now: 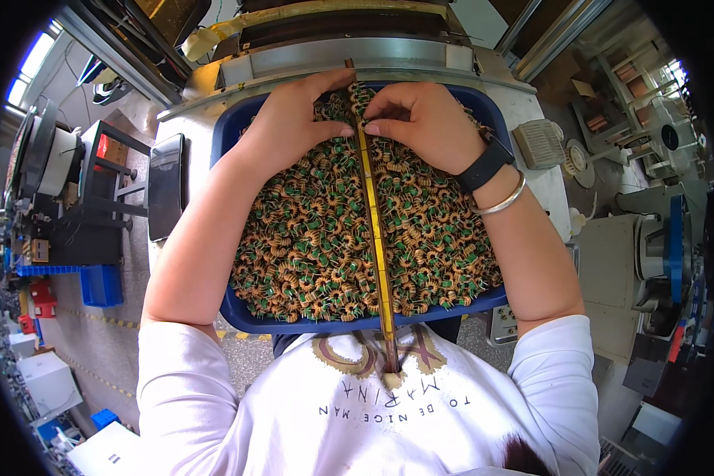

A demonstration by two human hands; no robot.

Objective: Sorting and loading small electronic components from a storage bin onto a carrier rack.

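Note:
A long narrow yellow strip with dark edges (377, 230) lies lengthwise over a heap of small ring coils (309, 246), copper-wound with green parts. Its near end rests against my shirt. At the far end a short row of coils (360, 97) sits along the strip. My left hand (293, 119) is beside that end, its fingers stretched toward the strip's tip and its thumb apart, near the strip's left edge. My right hand (420, 119) is bent at the row's right side, thumb and fingertips close together at the coils. What lies between those fingertips is partly hidden.
The coils fill a blue plastic bin (488, 300) on a white table. A black flat tablet-like device (167, 186) lies left of the bin. A pale ribbed block (540, 143) stands to its right. A metal rail (357, 57) runs behind the bin.

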